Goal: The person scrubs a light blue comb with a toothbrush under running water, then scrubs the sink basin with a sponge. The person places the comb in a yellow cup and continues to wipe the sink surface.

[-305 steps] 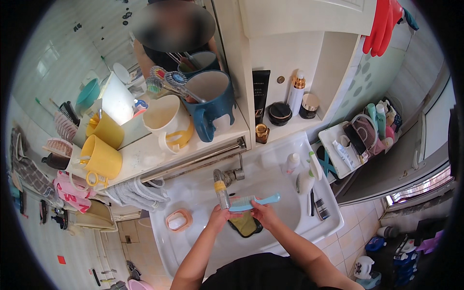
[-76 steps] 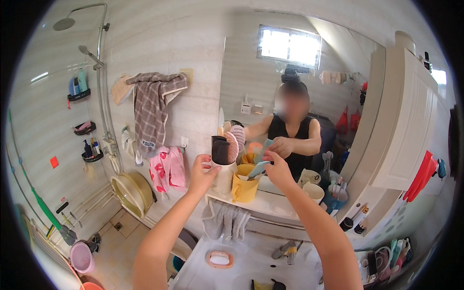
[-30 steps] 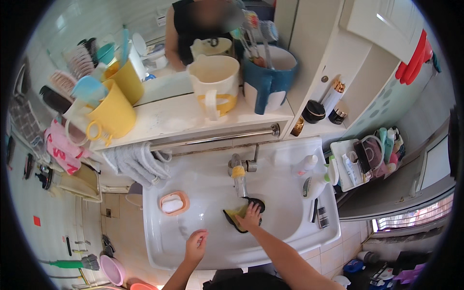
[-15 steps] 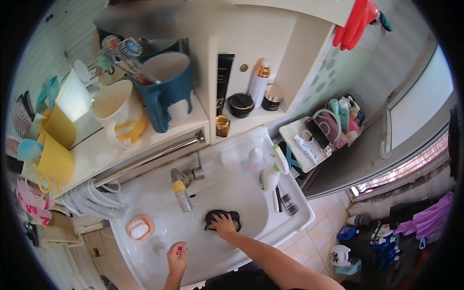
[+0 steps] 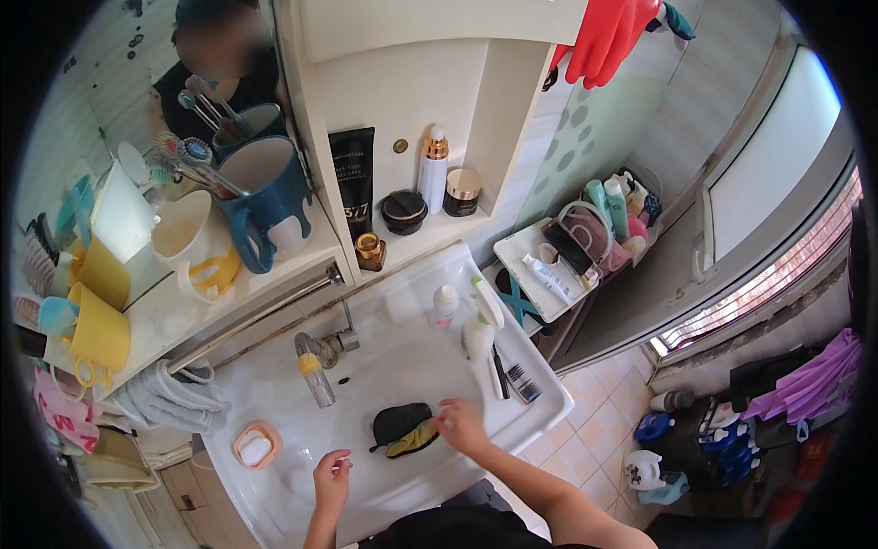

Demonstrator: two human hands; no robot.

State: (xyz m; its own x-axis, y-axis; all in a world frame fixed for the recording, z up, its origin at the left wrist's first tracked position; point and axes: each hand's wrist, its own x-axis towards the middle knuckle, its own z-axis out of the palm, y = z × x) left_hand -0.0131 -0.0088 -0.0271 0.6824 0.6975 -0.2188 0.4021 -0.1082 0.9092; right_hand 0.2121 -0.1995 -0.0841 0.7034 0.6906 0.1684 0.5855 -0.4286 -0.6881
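In the white sink basin (image 5: 384, 371) lies a wet-looking black pouch (image 5: 400, 423) with a yellow-green lining showing along its lower right side. My right hand (image 5: 464, 428) is at the pouch's right edge, its fingertips drawn together on the lining side. Over the near left part of the basin hovers my left hand (image 5: 331, 478), fingers curled in, nothing visible in them. The faucet (image 5: 315, 375), with a yellow band round its spout, stands behind the pouch. A pink soap dish (image 5: 245, 455) holding white soap (image 5: 255, 447) sits on the left rim.
On the sink's right side stand a spray bottle (image 5: 479, 334), a small white bottle (image 5: 445, 306) and a brush (image 5: 524, 384). Mugs, including a blue one (image 5: 265, 201), line the shelf. Grey towels (image 5: 174, 398) hang left. A white tray (image 5: 549, 291) adjoins the far right corner.
My right hand has moved off the pouch's top to its right edge, uncovering the black side and lining. My left hand stays nearly in place. The view has shifted slightly.
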